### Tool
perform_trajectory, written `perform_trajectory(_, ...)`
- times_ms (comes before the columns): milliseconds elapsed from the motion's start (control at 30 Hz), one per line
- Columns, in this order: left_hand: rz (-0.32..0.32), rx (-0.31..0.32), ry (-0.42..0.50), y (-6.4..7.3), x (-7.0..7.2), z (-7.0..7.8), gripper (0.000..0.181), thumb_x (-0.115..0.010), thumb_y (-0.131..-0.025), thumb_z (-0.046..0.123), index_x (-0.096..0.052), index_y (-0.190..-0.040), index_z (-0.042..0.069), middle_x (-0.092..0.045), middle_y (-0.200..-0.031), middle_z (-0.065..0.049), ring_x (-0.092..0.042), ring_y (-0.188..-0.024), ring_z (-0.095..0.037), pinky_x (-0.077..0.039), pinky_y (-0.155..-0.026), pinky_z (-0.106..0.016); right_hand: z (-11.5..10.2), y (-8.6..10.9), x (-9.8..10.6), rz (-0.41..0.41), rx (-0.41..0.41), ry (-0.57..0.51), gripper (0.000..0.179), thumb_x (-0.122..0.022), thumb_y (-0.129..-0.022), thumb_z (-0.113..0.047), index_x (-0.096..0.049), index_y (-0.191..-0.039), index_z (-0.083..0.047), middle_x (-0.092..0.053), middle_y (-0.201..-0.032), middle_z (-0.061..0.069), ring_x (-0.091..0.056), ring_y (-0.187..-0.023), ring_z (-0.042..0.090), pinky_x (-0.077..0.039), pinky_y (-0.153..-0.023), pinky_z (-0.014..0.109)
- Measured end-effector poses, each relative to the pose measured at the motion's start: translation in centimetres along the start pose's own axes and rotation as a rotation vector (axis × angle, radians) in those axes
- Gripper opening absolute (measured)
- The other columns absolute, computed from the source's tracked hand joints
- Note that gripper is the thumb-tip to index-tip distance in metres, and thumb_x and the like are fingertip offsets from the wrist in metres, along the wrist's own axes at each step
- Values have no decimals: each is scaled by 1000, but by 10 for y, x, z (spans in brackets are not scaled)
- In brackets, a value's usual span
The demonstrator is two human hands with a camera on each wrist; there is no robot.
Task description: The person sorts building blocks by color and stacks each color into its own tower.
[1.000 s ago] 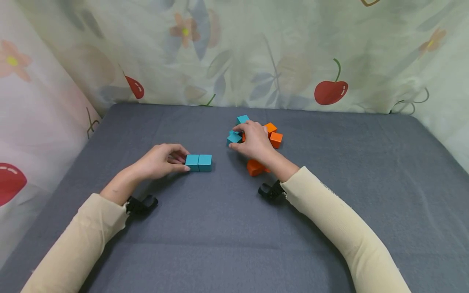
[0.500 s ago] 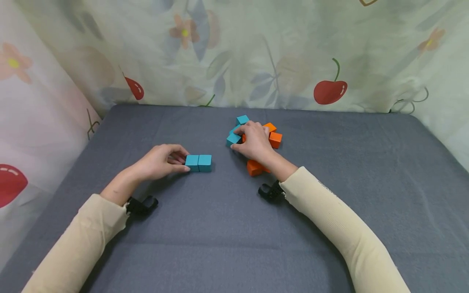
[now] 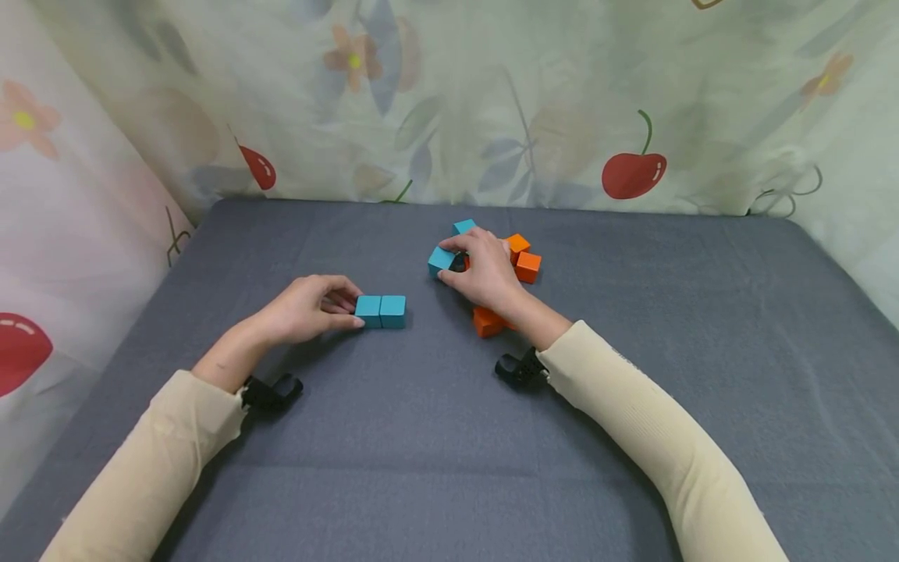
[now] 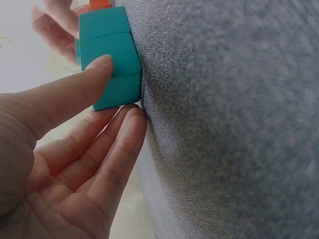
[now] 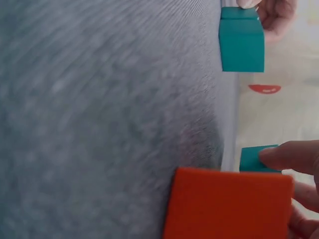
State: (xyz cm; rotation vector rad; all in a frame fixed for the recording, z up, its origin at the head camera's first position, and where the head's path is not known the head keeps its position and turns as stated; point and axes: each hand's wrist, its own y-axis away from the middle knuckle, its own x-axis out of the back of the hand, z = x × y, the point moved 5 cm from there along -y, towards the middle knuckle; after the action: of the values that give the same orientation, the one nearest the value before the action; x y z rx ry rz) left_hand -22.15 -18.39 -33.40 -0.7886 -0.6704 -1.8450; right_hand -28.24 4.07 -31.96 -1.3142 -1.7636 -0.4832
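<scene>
Left hand (image 3: 305, 310), right hand (image 3: 485, 269): held apart | orange cubes (image 3: 528, 267): bunched about right hand | blue pair (image 3: 380, 311): pinched by left | blue cube (image 3: 440, 260): pinched by right, just shifted leftward, apparently being parted from its neighbours

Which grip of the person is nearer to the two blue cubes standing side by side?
Left: the left grip touches the left end of the two blue cubes. The right grip is apart from them, farther back and to the right, touching a separate blue cube.
</scene>
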Motion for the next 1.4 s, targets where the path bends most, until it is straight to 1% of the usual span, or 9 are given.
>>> perform_trajectory(200, 3, 3, -11, 1, 0, -1, 31, -70, -88, 13, -61, -115, -1, -64, -107, -17, -63, -101, -27, -54, -86, -41, -12, 1, 1, 19, 81, -135, 39, -71, -86, -14, -64, -123, -5, -56, -115, 13, -54, -106, 29, -46, -91, 36)
perform_trajectory(400, 3, 6, -2, 0, 0, -1, 31, -70, -88, 14, -62, -114, -1, -65, -106, -16, -64, -100, -26, -53, -86, -41, -21, 3, -2, 28, 168, -221, 38, -71, -86, -11, -63, -122, -3, -55, -112, 14, -57, -103, 30, -49, -93, 39)
perform_trajectory(567, 2, 6, -3, 0, 0, -1, 31, -70, -88, 14, -62, -114, -1, -65, -105, -16, -64, -99, -26, -53, -87, -41, -30, 7, -5, 12, 253, -232, 39, -71, -86, -11, -62, -123, -1, -55, -111, 15, -58, -105, 31, -49, -93, 40)
perform_trajectory(833, 5, -1, -3, -1, -1, -1, 31, -70, -89, 15, -61, -115, 0, -64, -106, -16, -63, -100, -26, -53, -87, -41, -41, 10, -9, -21, 317, -243, 39, -72, -85, -11, -63, -122, -1, -56, -108, 14, -59, -103, 28, -50, -92, 39)
perform_trajectory(1100, 1, 7, -2, -1, -1, -1, 31, -69, -89, 15, -62, -114, 0, -64, -107, -16, -63, -100, -27, -53, -88, -41, -52, 12, -18, -69, 339, -256, 39, -72, -85, -11, -63, -122, 0, -57, -108, 13, -59, -103, 28, -50, -91, 38)
perform_trajectory(1200, -1, 6, 4, -1, -1, -1, 30, -69, -89, 15, -62, -114, 0, -64, -107, -16, -64, -101, -27, -53, -88, -41, -55, 13, -22, -93, 348, -248, 39, -72, -85, -10, -63, -122, -1, -57, -108, 13, -60, -102, 26, -50, -91, 36)
perform_trajectory(1400, -4, 12, 12, -2, -1, 0, 31, -69, -89, 16, -61, -115, 0, -64, -107, -16, -64, -100, -26, -53, -89, -41, -62, 15, -28, -146, 361, -234, 38, -71, -86, -11, -63, -123, -3, -57, -109, 10, -60, -99, 20, -50, -89, 27)
